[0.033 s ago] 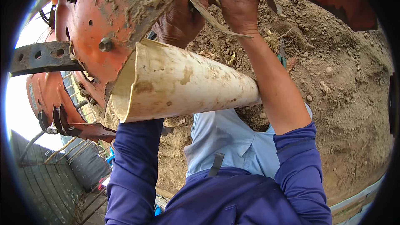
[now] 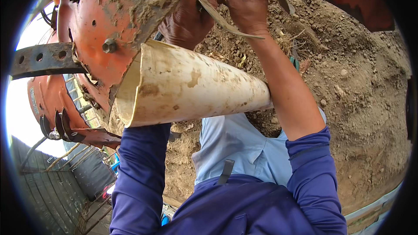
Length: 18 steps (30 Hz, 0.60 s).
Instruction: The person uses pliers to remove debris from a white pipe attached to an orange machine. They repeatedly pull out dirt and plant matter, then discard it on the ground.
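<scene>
Both hands are up under a red, mud-caked metal machine (image 2: 117, 21), close together among its curved blades. My left hand (image 2: 188, 19) is closed, thumb up, beside a narrow curved metal blade (image 2: 222, 21); what its fingers grip is hidden. Just right of that blade, my right hand (image 2: 249, 8) has its fingers bent and pinched on some small part that the blade and shadow hide. A dirty white plastic pipe (image 2: 196, 85) lies across in front of me, over my left forearm, its wide end by the red plate and its far end touching my right forearm.
Another curved blade (image 2: 283, 0) hangs right of my hands, below a red cover (image 2: 348, 0). A flat steel bar with holes (image 2: 48, 60) sticks out at left. Loose, clumpy soil (image 2: 348, 95) spreads at right. Dark boards (image 2: 48, 187) stand at lower left.
My right hand has shifted very slightly to the left. My left hand, the pipe and the machine look almost the same.
</scene>
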### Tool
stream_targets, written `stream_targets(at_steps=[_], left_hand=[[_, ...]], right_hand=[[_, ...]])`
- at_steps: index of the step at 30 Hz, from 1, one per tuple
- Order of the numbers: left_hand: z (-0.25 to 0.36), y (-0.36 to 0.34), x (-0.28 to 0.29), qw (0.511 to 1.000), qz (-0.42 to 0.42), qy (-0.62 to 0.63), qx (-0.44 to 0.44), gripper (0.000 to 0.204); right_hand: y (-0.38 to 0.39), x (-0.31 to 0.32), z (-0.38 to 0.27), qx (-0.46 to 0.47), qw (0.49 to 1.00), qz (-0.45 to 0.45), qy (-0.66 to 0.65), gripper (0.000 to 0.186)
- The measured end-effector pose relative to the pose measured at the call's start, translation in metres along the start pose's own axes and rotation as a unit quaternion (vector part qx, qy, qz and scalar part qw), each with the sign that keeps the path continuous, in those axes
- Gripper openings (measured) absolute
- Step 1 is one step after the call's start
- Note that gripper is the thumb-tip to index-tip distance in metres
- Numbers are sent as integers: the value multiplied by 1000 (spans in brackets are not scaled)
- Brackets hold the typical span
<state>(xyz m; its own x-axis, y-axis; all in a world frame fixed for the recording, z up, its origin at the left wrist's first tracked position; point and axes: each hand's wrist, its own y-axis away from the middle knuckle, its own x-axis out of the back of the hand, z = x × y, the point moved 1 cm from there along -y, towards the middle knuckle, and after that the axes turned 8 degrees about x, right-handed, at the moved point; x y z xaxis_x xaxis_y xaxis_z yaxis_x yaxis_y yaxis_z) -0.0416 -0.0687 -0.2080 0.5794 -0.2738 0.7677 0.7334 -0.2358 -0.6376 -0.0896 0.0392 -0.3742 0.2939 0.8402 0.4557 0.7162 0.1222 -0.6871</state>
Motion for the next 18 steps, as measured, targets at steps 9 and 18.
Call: stream_targets(at_steps=[9, 18], left_hand=[[6, -5, 2, 1000, -10, 2, -1, 28], [-8, 7, -1, 983, -144, 89, 64, 54]], right_hand=[[-22, 19, -9, -218, 776, 7, -592, 12], [-27, 46, -21, 188, 973, 70, -116, 27]])
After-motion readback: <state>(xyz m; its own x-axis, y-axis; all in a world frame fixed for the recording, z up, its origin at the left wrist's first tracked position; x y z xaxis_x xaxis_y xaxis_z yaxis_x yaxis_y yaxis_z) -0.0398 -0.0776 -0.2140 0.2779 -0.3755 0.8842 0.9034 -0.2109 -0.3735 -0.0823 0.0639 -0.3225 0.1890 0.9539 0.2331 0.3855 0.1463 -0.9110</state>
